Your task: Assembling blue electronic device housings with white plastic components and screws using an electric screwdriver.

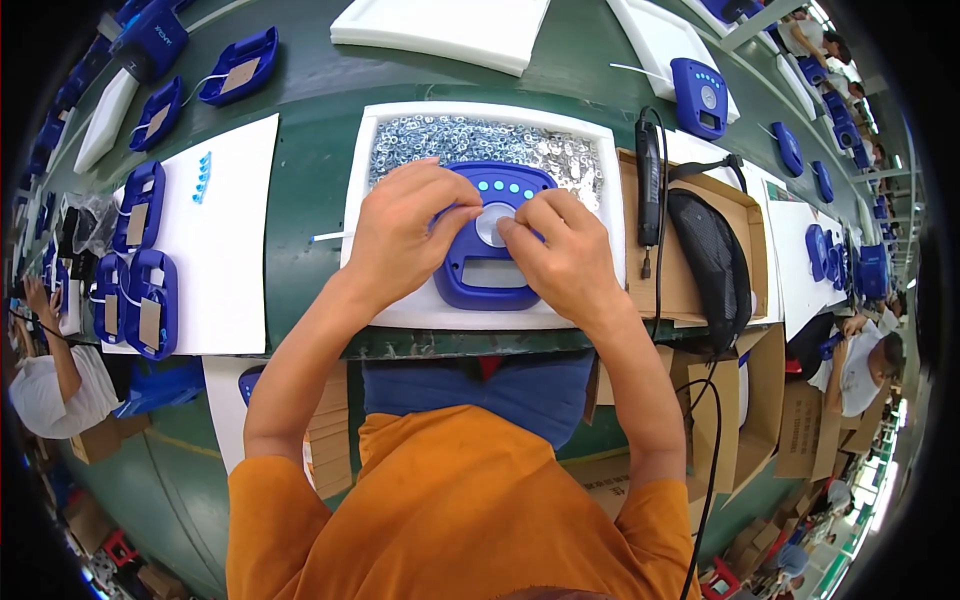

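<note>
A blue plastic housing (487,297) lies on the white foam tray in front of me, with a row of light blue buttons along its top. At its middle sits a round pale disc (491,226), and below that is a rectangular window. My left hand (412,228) is closed in a pinch at the disc's left edge. From the other side, my right hand (566,250) bends its thumb and fingers together over the disc's right edge. Whatever the fingertips hold, if anything, is hidden. A white cable (330,237) sticks out to the left of the left forearm.
Behind the housing, the foam tray (365,140) holds many small metal pieces. An electric screwdriver (648,190) and a black mesh pouch (708,260) lie right, by a cardboard box (759,265). Blue shells (152,300) stand left on a white sheet (235,260). Other people work at both sides.
</note>
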Demonstrator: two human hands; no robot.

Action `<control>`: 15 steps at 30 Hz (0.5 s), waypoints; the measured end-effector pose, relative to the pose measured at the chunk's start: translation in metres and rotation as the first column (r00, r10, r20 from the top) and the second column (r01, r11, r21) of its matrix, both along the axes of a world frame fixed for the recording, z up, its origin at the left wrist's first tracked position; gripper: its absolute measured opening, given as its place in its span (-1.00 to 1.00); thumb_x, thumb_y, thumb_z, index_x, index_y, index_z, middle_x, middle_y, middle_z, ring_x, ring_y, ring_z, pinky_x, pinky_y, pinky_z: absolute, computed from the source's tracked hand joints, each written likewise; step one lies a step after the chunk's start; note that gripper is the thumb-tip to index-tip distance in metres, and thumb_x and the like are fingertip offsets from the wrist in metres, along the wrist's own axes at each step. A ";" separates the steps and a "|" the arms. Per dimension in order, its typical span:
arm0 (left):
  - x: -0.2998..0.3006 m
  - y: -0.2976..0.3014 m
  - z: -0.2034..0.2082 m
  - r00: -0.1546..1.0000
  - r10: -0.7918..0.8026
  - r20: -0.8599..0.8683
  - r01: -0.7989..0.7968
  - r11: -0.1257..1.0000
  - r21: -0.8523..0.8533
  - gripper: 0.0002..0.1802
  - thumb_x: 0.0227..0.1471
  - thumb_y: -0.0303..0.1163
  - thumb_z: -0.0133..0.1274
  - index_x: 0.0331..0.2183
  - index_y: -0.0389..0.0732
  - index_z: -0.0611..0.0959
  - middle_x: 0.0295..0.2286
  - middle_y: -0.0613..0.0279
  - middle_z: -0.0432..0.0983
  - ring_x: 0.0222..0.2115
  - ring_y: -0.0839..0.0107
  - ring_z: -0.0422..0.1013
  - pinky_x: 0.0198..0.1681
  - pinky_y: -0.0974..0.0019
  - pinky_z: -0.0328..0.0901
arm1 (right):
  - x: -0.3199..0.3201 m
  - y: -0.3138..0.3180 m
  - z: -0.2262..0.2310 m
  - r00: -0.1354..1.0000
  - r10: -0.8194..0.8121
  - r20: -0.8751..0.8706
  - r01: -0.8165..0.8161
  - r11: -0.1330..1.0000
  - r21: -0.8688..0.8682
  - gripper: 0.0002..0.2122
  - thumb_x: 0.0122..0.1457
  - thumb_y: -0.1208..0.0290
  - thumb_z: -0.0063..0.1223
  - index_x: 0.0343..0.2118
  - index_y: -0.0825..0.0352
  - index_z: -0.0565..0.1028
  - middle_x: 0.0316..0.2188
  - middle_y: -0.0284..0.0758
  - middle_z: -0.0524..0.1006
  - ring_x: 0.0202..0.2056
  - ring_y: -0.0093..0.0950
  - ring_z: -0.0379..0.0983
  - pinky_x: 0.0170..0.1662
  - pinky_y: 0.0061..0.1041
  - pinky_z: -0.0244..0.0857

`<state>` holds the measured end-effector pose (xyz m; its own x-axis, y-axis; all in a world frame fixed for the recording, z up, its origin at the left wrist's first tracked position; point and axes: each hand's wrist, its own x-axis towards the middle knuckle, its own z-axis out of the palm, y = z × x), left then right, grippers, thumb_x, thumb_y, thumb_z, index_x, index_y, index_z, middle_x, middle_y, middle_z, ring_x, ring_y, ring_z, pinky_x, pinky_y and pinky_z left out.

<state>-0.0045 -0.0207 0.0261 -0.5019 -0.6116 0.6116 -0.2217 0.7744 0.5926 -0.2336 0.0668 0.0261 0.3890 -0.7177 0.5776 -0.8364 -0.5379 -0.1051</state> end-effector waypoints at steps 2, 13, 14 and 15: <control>-0.007 -0.002 -0.002 1.000 -0.015 0.003 0.015 1.000 -0.011 -0.91 0.14 -0.54 0.38 -0.30 -0.19 0.77 -0.33 0.20 0.75 -0.22 0.08 0.68 0.22 -0.12 0.51 | -0.002 0.000 0.002 0.997 0.042 -0.061 -0.046 0.997 -0.066 -0.83 0.04 0.51 0.34 -0.27 0.30 0.72 -0.34 -0.37 0.54 -0.20 -0.35 0.57 -0.23 -0.37 0.53; -0.020 -0.001 -0.011 0.976 -0.059 0.208 0.110 0.964 -0.240 -0.94 0.06 -0.50 0.33 -0.35 -0.12 0.80 -0.28 0.33 0.72 -0.13 0.26 0.67 0.31 -0.07 0.46 | -0.020 0.038 0.007 0.987 -0.110 0.115 0.120 0.990 -0.078 -0.84 0.09 0.57 0.50 -0.25 0.29 0.74 -0.36 -0.40 0.62 -0.28 -0.37 0.59 -0.34 -0.38 0.48; -0.020 -0.001 -0.011 0.976 -0.063 0.209 0.114 0.964 -0.240 -0.94 0.06 -0.50 0.33 -0.35 -0.12 0.80 -0.28 0.33 0.72 -0.13 0.26 0.67 0.31 -0.07 0.46 | -0.019 0.039 0.007 0.987 -0.103 0.122 0.113 0.990 -0.080 -0.83 0.08 0.57 0.50 -0.26 0.29 0.74 -0.36 -0.39 0.62 -0.28 -0.37 0.59 -0.35 -0.38 0.48; -0.020 0.000 -0.012 0.971 -0.053 0.232 0.119 0.951 -0.284 -0.93 0.05 -0.50 0.32 -0.35 -0.12 0.80 -0.27 0.34 0.72 -0.11 0.28 0.67 0.33 -0.07 0.44 | -0.019 0.040 0.006 0.987 -0.106 0.123 0.116 0.990 -0.080 -0.83 0.08 0.57 0.50 -0.26 0.29 0.74 -0.36 -0.39 0.62 -0.28 -0.37 0.59 -0.35 -0.38 0.48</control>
<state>-0.0247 -0.0203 0.0145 -0.6864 -0.3698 0.6261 -0.2448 0.9283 0.2799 -0.2528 0.1072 0.0324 0.2352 -0.6980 0.6764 -0.8760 -0.4538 -0.1637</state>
